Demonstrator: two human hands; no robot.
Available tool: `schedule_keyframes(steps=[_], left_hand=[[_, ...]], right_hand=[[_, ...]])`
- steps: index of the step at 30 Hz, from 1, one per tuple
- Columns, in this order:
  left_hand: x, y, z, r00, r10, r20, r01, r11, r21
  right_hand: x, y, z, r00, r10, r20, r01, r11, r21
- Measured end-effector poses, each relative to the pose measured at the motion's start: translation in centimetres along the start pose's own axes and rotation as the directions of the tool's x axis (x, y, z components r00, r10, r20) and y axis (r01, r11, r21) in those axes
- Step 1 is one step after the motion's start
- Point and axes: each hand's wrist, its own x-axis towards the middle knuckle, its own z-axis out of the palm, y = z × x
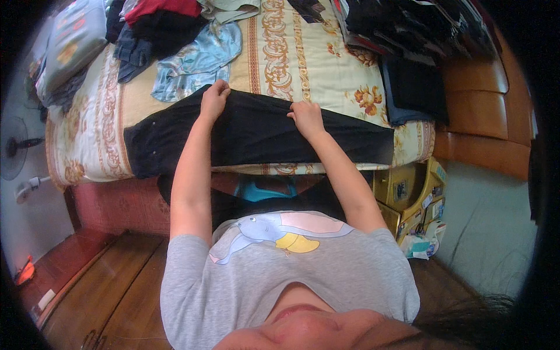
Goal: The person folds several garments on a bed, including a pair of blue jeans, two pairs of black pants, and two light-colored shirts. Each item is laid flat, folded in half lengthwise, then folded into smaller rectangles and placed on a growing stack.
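Note:
A pair of black trousers (262, 135) lies lengthwise across the near side of the bed, apparently folded along its length. Its wider end is at the left and a straight hem at the right. My left hand (214, 100) pinches the far edge, left of the middle. Farther right along that same edge, my right hand (307, 117) grips the cloth with curled fingers. Just beyond my left hand is a crumpled light-blue patterned garment (199, 59), shiny in places. Whatever is under the black cloth is hidden.
The bed has a floral cover (280, 52). Dark folded clothes (413, 92) sit at right, below a dark clothes pile (411, 26). More clothes (166, 30) and a packed plastic bag (74, 43) occupy the far left. A yellow cabinet (400, 188) stands near the bed's right end.

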Motion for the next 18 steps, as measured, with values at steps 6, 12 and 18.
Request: schedule_keyframes(steps=[6,12,18], left_hand=[[-0.3,-0.6,0.9,1.0,0.0,-0.015,0.0,1.0,-0.009],[-2.3,-0.2,2.5,0.959,0.113,-0.259,-0.072,0.984,0.164],[-12.1,4.0,7.0,0.956,0.292,0.011,-0.24,0.763,0.601]], right_hand=[[1.0,2.4,-0.3,0.929,0.238,0.284,-0.335,0.864,0.374],[1.3,1.8,-0.7,0.913,0.311,0.264,-0.38,0.884,0.272],[-0.4,-0.4,0.2,0.979,0.107,-0.174,-0.106,0.994,0.015]])
